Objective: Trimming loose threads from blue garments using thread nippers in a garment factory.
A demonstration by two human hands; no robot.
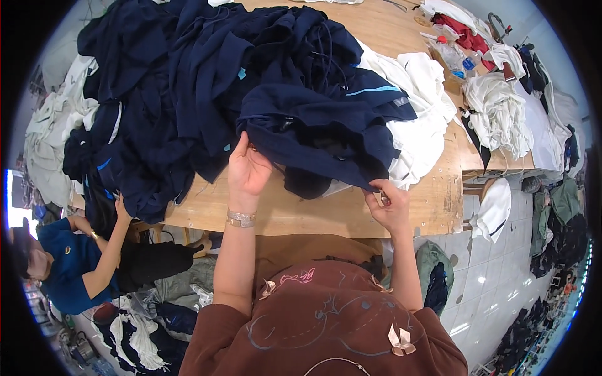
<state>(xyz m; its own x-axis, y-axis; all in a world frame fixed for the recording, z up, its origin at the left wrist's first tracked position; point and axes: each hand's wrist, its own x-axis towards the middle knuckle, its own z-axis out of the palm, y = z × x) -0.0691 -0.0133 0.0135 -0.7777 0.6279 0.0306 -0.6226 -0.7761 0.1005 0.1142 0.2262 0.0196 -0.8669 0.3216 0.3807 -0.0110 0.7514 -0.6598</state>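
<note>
Hands: apart from each other, both on one dark blue cloth [320, 109], toward the two ends of its near edge.
Left hand [249, 169]: palm up, thumb at the edge, other fingers partly hidden by the cloth. It looks like a pinch.
Right hand [390, 205]: thumb and finger pinch the low corner.
Dark blue cloth: up over the front of the wooden surface [207, 210], with a dark, open fold between the hands. Its far side is against the big blue heap [207, 69].
White cloth [429, 125]: just to the right, partly behind the blue.
Good pull: ease both hands gently outward, so the edge goes flat with no bumps. A hard tug might stretch it.
Good line: the edge slants down to the right, so making the hands level should make it easier to see.
Good sorting: the heap is dark blue too (easy to mix up!), so lift just one piece and check that no string [327, 53] gets caught.
Helper's hand [121, 210]: at the heap's left end. Big yanks could drag cloth away from that person.
</note>
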